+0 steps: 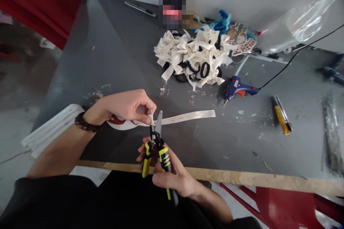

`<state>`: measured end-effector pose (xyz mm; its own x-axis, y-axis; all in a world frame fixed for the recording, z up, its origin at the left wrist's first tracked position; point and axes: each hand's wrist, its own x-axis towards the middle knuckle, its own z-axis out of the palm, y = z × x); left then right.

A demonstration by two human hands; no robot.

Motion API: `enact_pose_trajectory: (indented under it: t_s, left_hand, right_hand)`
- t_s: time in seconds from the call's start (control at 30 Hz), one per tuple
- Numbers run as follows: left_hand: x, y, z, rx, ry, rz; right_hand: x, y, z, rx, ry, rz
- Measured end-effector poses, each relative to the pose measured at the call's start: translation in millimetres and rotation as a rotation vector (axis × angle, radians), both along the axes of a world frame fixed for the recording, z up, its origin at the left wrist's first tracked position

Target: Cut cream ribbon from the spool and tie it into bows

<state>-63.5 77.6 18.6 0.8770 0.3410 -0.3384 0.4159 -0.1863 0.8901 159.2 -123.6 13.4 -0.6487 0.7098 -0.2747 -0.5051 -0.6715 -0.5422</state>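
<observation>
My left hand (pixel 125 106) pinches one end of a long cream ribbon strip (pixel 188 116) that lies across the grey table (pixel 113 64). My right hand (pixel 172 173) grips the yellow-and-black handles of a pair of snips (pixel 157 143). The snips' blades stand open around the ribbon, right beside my left fingertips. A black beaded bracelet (pixel 86 123) sits on my left wrist. Under my left hand lies a white piece with red print (pixel 120 123).
A heap of cut ribbon pieces and black rings (pixel 192 57) lies at mid-table. A blue glue gun (pixel 238 87) with its cord lies right of it, then a yellow utility knife (pixel 281 114). Glue sticks (pixel 331 132) lie far right. White slats (pixel 51 127) overhang the left edge.
</observation>
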Motion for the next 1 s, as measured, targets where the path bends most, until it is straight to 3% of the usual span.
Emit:
enact_pose_trajectory:
  t_s: [0.3,0.57,0.73,1.0]
  left_hand:
    - [-1.0,1.0,-2.7,0.041,-0.008,-0.011]
    - [1.0,0.1,-0.4,-0.006,-0.004,-0.026]
    - [0.9,-0.3,-2.0,0.082,0.006,-0.045]
    - [-0.7,0.9,-3.4,0.076,-0.048,-0.050]
  right_hand:
    - [-2.3,0.3,2.1,0.042,-0.107,-0.014]
    - [-11.9,-4.3,4.7,-0.118,-0.173,-0.065]
    - [-18.7,-6.2,2.2,-0.211,-0.180,-0.081]
    - [-19.9,-4.2,-2.4,-0.048,-0.179,-0.048]
